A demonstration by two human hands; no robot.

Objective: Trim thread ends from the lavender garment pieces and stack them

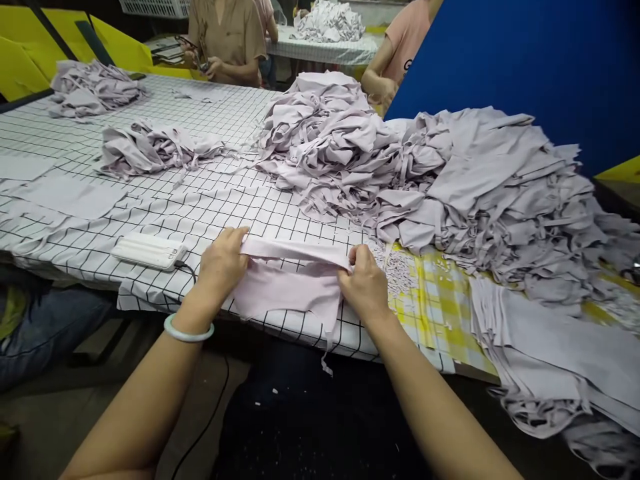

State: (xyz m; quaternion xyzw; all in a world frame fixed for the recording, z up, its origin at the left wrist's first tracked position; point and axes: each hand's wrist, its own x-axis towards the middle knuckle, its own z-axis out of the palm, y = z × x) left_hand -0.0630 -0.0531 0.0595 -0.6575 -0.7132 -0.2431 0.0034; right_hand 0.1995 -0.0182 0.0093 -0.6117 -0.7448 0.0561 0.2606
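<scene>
A pale lilac fabric piece [290, 290] stretches between my two hands above the table's front edge. Its upper band is pulled taut, with a gap beneath it through which the checked cloth shows. At its left end my left hand [223, 261] is closed on it, a pale bangle round the wrist. My right hand [367, 280] pinches the right end between thumb and fingers. From the lower right corner a thin strip [327, 357] dangles over the edge.
A white power bank [149, 251] with a cable lies left of my hands. Large heaps of lilac fabric [345, 133] cover the right side; smaller piles [150, 150] lie left. Stacked pieces [550, 333] overhang the right edge. Two people [227, 40] work across the checked table [200, 207].
</scene>
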